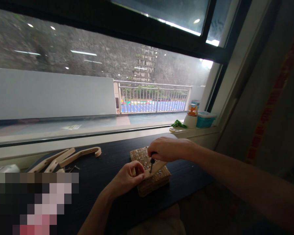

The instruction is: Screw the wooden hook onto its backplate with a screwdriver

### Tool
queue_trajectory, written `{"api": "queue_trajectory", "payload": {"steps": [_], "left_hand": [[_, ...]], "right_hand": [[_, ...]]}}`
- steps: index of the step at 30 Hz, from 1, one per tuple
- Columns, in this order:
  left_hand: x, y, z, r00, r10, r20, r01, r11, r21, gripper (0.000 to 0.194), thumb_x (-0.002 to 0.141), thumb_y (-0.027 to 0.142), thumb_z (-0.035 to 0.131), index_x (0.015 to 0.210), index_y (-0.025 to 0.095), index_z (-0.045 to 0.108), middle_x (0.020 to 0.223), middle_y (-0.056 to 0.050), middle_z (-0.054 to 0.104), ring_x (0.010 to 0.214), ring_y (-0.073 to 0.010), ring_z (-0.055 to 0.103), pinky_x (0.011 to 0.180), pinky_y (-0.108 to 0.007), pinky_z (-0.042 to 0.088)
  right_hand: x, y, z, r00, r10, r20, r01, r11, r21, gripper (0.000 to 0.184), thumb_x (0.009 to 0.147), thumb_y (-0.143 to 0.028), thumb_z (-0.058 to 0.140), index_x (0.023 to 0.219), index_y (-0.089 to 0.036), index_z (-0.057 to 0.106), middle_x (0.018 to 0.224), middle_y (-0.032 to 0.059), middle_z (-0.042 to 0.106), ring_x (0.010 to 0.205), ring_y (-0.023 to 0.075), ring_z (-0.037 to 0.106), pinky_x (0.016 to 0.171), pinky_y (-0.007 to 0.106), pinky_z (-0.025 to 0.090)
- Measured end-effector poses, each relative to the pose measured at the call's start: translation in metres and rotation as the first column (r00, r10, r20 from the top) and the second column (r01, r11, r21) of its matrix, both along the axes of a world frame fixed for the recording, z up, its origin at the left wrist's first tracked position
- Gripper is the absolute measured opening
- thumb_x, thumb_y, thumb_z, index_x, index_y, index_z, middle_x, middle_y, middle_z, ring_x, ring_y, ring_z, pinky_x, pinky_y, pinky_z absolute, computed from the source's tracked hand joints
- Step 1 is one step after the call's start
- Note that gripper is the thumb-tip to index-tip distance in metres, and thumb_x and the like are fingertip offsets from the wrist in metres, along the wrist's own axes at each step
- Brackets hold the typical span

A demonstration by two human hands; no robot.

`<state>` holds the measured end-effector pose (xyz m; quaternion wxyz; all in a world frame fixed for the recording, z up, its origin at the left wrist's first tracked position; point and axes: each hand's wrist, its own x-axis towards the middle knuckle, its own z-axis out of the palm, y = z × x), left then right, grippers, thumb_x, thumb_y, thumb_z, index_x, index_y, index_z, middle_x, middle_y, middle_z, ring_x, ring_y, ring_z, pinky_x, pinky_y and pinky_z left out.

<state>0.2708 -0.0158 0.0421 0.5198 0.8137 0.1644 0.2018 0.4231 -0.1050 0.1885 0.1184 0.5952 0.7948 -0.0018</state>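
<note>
My right hand is closed around the handle of a small screwdriver, whose shaft points down onto a light wooden piece. My left hand pinches the near end of that wooden piece and holds it flat on a woven block. The block rests on a dark tabletop in front of a window.
Several curved wooden pieces and small screws lie on the table at the left. On the sill at the right stand a white cup with an orange figure, a teal box and a green cloth. A blurred patch covers the bottom left.
</note>
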Motion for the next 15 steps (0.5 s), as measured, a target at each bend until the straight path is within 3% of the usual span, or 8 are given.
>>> {"api": "queue_trajectory", "payload": {"steps": [7, 12, 15], "left_hand": [[0.002, -0.001, 0.001, 1.000, 0.008, -0.003, -0.008, 1.000, 0.010, 0.011, 0.074, 0.023, 0.059, 0.079, 0.013, 0.058, 0.068, 0.003, 0.052, 0.063, -0.0110, 0.045, 0.057, -0.021, 0.036], [0.001, -0.001, 0.001, 1.000, 0.012, -0.001, -0.012, 1.000, 0.015, 0.011, 0.074, 0.023, 0.058, 0.079, 0.013, 0.058, 0.070, 0.002, 0.053, 0.065, -0.0116, 0.046, 0.058, -0.022, 0.037], [0.000, -0.001, 0.001, 1.000, 0.003, -0.004, -0.003, 1.000, 0.010, 0.010, 0.074, 0.022, 0.058, 0.080, 0.013, 0.058, 0.068, 0.003, 0.051, 0.063, -0.0109, 0.045, 0.057, -0.021, 0.036]], "right_hand": [[0.000, 0.002, -0.004, 0.999, -0.045, 0.020, 0.045, 0.999, 0.023, 0.027, 0.083, -0.026, 0.044, 0.092, -0.016, 0.068, 0.087, 0.0102, 0.069, 0.079, 0.0195, 0.061, 0.066, 0.028, 0.039], [0.003, -0.001, 0.004, 0.999, -0.036, 0.000, 0.036, 0.999, 0.036, 0.037, 0.073, -0.028, 0.054, 0.108, -0.022, 0.062, 0.093, 0.0066, 0.069, 0.081, 0.0210, 0.061, 0.061, 0.027, 0.038], [0.003, -0.002, 0.006, 1.000, -0.003, -0.018, 0.003, 1.000, 0.015, 0.028, 0.075, -0.022, 0.049, 0.097, -0.024, 0.067, 0.091, 0.0031, 0.069, 0.079, 0.0176, 0.061, 0.059, 0.025, 0.036]]}}
